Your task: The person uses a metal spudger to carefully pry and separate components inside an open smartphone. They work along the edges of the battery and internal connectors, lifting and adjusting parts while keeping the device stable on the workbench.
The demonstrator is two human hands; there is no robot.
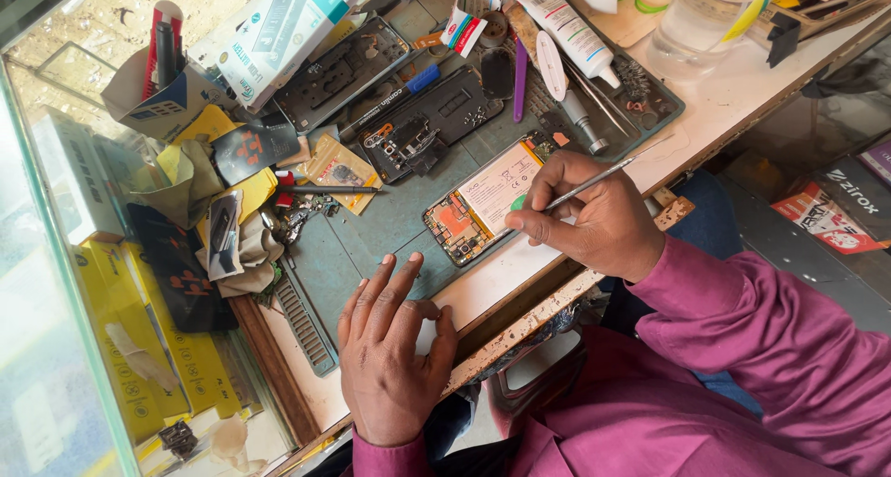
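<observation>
Left hand [390, 347] flat on mat; right hand [580, 212] holds tweezers [594, 182] over opened phone [483, 201].

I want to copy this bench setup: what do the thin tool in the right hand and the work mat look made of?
Thin tool: probably steel; slim, silvery and shiny. Work mat: likely silicone or rubber; matte grey-green with moulded ridges, scuffed.
</observation>
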